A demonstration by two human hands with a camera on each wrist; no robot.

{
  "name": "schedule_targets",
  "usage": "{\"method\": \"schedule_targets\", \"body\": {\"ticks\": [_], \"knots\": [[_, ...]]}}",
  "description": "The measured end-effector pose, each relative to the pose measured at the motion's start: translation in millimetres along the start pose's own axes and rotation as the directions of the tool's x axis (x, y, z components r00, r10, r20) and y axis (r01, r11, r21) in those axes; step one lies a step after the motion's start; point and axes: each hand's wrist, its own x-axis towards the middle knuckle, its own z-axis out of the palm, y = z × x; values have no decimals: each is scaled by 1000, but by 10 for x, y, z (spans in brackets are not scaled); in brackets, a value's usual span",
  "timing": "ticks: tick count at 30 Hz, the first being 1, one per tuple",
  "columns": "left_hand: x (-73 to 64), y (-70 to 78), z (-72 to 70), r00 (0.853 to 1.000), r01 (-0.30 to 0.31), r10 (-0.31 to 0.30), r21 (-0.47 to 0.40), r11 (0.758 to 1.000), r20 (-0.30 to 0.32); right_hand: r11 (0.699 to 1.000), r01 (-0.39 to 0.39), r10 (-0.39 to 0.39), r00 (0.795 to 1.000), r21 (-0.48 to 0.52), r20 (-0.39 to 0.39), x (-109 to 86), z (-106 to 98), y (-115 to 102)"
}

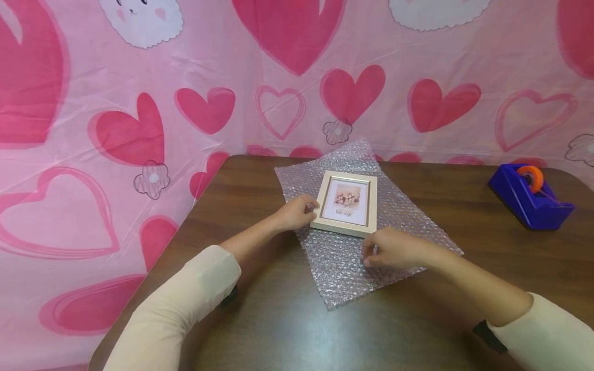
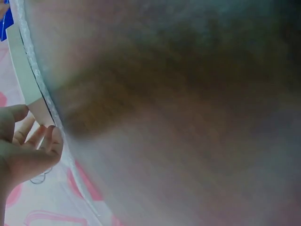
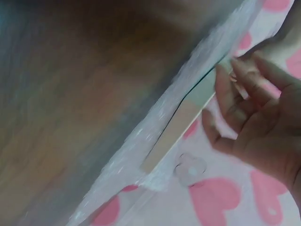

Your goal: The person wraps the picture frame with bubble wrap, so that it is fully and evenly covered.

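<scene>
A cream picture frame (image 1: 320,201) with a printed flower picture lies face up on a sheet of bubble wrap (image 1: 339,273). My left hand (image 1: 297,212) pinches the frame's left edge near its lower corner; in the left wrist view the thumb of this hand (image 2: 28,150) meets the frame's corner (image 2: 41,110). At the lower right corner is my right hand (image 1: 399,247), over the bubble wrap. The right wrist view shows this hand (image 3: 263,113) with loosely bent fingers close beside the frame (image 3: 176,127), gripping nothing.
A blue tape dispenser (image 1: 531,203) with an orange tape roll core (image 1: 531,178) stands at the right on the brown wooden table (image 1: 278,314). A pink cloth with hearts (image 1: 278,62) hangs behind the table and along its left side.
</scene>
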Motion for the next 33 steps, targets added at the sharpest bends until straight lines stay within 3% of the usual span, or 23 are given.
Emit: {"method": "schedule_targets", "body": {"ticks": [3,7,10,12,15,20,25,33], "knots": [[16,-12,-6,999,-41,40,32,999,17,990,143,-143,990,-6,1,-34,90,-147],[49,-40,-27,994,-97,93,72,993,62,947,267,-277,960,-177,-32,-69,238,-283],[69,-60,-43,990,-109,101,76,991,98,916,269,-290,957,-297,-27,-76,340,-324],[75,-71,-51,988,-122,112,88,989,111,911,252,-271,962,-328,-16,-75,384,-330],[67,-75,-61,985,-133,121,95,987,120,913,247,-265,964,-326,-13,-66,413,-321],[51,-72,-75,984,-147,134,108,983,118,885,309,-346,937,-349,-48,-33,419,-291],[54,-64,-81,984,-144,131,111,983,120,861,327,-380,923,-389,-65,-24,413,-275],[52,-63,-76,984,-140,127,100,985,124,856,386,-438,895,-343,-87,-54,386,-241]]}}
